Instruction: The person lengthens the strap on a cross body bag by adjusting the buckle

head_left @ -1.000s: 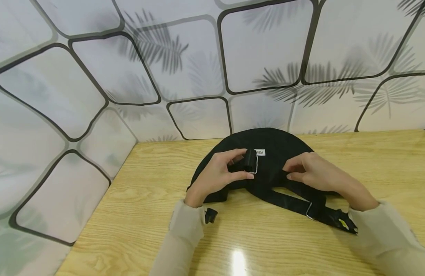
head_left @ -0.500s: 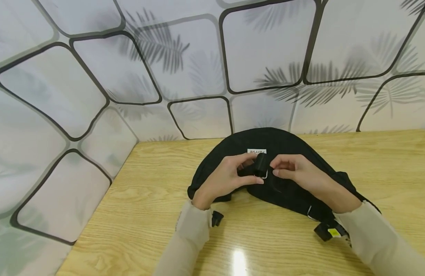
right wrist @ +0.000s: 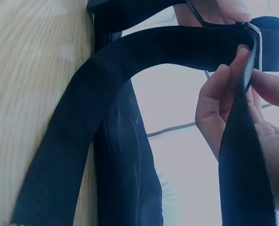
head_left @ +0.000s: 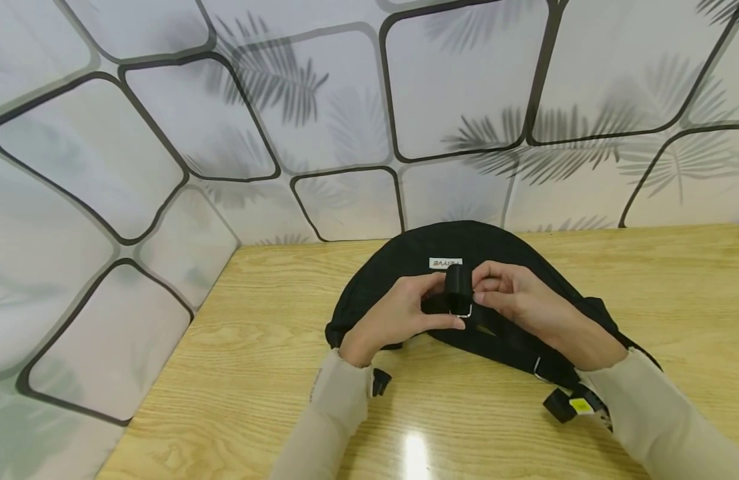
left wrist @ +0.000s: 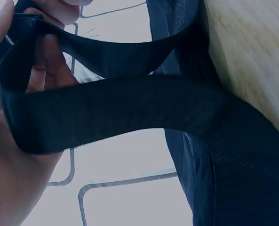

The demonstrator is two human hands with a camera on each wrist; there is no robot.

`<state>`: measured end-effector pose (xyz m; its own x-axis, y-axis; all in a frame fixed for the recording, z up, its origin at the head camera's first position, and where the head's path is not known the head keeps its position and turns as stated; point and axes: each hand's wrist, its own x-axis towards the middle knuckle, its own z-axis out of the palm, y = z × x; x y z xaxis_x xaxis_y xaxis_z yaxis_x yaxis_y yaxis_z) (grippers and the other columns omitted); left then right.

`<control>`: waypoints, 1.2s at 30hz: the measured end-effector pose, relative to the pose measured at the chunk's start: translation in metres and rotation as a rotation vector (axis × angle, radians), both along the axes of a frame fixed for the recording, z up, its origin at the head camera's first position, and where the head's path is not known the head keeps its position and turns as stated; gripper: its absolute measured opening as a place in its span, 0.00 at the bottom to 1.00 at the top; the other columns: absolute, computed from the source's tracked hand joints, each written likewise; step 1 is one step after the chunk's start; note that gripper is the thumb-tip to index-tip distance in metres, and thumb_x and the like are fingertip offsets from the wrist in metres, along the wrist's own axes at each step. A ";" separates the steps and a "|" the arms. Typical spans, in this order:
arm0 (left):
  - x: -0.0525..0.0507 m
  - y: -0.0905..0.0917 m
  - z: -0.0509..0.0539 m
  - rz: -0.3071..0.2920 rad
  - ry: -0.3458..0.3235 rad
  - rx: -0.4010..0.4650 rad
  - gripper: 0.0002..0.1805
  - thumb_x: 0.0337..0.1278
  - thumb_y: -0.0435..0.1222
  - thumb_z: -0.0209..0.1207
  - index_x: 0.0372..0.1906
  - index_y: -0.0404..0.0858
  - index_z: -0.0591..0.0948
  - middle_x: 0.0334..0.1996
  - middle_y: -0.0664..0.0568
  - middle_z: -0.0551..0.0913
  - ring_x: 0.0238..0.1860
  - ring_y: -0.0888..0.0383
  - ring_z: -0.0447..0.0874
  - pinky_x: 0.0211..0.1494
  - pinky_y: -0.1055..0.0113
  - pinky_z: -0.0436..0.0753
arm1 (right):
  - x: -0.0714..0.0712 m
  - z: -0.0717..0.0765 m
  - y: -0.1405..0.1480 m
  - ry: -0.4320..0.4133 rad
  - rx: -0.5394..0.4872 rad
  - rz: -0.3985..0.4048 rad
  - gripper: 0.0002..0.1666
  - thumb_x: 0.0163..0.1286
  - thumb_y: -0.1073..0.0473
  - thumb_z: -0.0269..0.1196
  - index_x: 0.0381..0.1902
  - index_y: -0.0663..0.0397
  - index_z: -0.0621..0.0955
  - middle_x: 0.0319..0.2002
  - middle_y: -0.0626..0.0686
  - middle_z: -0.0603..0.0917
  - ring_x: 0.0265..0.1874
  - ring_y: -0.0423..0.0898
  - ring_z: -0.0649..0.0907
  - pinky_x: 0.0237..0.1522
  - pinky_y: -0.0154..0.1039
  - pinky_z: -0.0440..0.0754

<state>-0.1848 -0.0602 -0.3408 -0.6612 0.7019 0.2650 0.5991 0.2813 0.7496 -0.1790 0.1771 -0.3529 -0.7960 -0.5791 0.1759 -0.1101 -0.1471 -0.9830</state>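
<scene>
We saw the left hand (head_left: 401,311) clamped on the strap (head_left: 458,283) at the buckle (right wrist: 259,49) (apparently to steady it), the right hand (head_left: 521,297) pinching the strap just beside.

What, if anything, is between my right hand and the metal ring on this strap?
Nothing visible except the strap itself: your right hand pinches it right beside the metal ring. Your left hand is on the ring's other side.

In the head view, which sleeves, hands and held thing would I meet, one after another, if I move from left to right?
Left sleeve → left hand → black strap loop → right hand → right sleeve.
</scene>
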 end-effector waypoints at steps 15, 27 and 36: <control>0.002 0.003 0.002 0.061 0.161 -0.153 0.21 0.68 0.33 0.64 0.62 0.29 0.78 0.57 0.43 0.82 0.58 0.53 0.80 0.61 0.70 0.75 | 0.014 0.016 -0.012 0.394 0.429 -0.196 0.31 0.67 0.63 0.71 0.62 0.67 0.72 0.51 0.58 0.83 0.49 0.50 0.84 0.47 0.40 0.82; 0.011 0.001 0.005 0.099 0.291 -0.347 0.23 0.76 0.43 0.57 0.65 0.32 0.76 0.51 0.45 0.81 0.42 0.56 0.81 0.45 0.70 0.78 | 0.019 0.018 -0.020 0.491 0.503 -0.321 0.25 0.63 0.62 0.75 0.54 0.65 0.78 0.50 0.59 0.85 0.52 0.58 0.85 0.50 0.45 0.82; 0.012 -0.006 0.003 0.076 0.375 -0.345 0.26 0.74 0.42 0.59 0.68 0.32 0.75 0.52 0.46 0.81 0.35 0.61 0.78 0.37 0.74 0.76 | 0.021 0.022 -0.013 0.459 0.548 -0.292 0.24 0.63 0.60 0.74 0.52 0.62 0.79 0.42 0.51 0.87 0.42 0.46 0.86 0.42 0.39 0.81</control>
<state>-0.1732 -0.0660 -0.3382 -0.6176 0.7440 0.2551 0.7772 0.5276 0.3430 -0.1583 0.1637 -0.3309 -0.8463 -0.4568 0.2740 -0.4841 0.4449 -0.7534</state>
